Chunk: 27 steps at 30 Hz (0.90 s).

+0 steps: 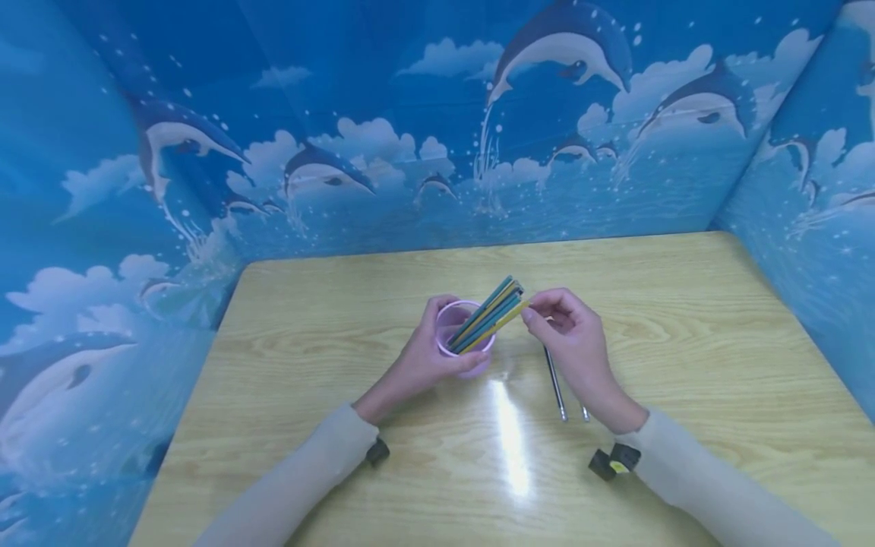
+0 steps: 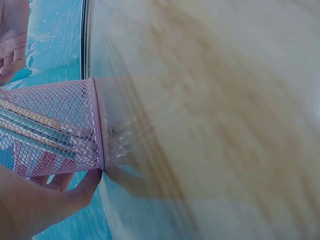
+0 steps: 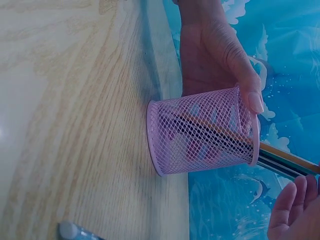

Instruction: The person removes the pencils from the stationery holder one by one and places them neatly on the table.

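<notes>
Head view: the left hand (image 1: 420, 352) grips a pink cylindrical mesh cup (image 1: 448, 320); just right, the right hand (image 1: 578, 343) pinches a slim yellow pencil (image 1: 504, 320).

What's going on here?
A person is handling pencils at a table. Their left hand grips a pink mesh cup with a bunch of pencils leaning in it. Their right hand pinches the upper end of a yellow pencil whose lower part is in the cup. At least two dark pencils lie on the table, partly hidden by the right hand.
</notes>
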Available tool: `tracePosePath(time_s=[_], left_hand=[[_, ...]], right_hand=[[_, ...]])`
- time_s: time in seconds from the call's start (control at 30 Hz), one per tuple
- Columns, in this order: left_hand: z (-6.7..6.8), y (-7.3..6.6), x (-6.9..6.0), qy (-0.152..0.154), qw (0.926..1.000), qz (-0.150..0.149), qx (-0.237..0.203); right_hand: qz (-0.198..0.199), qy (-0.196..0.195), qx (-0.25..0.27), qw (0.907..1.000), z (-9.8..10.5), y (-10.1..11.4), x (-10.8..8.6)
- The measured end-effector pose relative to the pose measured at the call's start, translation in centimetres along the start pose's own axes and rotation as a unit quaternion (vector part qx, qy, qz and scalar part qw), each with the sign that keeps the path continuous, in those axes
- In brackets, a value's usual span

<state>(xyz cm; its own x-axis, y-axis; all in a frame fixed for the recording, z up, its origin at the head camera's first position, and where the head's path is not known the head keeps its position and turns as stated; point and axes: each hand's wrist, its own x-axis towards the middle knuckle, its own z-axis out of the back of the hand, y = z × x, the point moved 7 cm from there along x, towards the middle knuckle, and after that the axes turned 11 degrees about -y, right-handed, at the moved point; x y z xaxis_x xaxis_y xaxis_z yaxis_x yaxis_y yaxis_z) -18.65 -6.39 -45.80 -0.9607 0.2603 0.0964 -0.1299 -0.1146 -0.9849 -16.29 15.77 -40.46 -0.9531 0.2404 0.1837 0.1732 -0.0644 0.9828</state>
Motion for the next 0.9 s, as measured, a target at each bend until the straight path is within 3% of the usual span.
tracePosePath(time_s=[0.23, 0.5, 0.8, 0.9], left_hand=[[0.1, 0.1, 0.1, -0.002, 1.0000, -0.002, -0.002], [0.0, 0.1, 0.0, 0.001, 1.0000, -0.002, -0.010], [0.0, 0.0, -0.1, 0.000, 1.0000, -0.001, -0.007], [0.1, 0.0, -0.1, -0.002, 1.0000, -0.003, -0.005]], right_hand=[[0.035, -0.026, 0.006, 0.9990, 0.6, 1.0, -0.3], [0.047, -0.024, 0.095, 0.9941, 1.0, 2.2, -0.7], [0.104, -0.023, 0.167, 0.9801, 1.6, 3.9, -0.7], [0.106, -0.024, 0.180, 0.9777, 1.8, 4.2, -0.6]])
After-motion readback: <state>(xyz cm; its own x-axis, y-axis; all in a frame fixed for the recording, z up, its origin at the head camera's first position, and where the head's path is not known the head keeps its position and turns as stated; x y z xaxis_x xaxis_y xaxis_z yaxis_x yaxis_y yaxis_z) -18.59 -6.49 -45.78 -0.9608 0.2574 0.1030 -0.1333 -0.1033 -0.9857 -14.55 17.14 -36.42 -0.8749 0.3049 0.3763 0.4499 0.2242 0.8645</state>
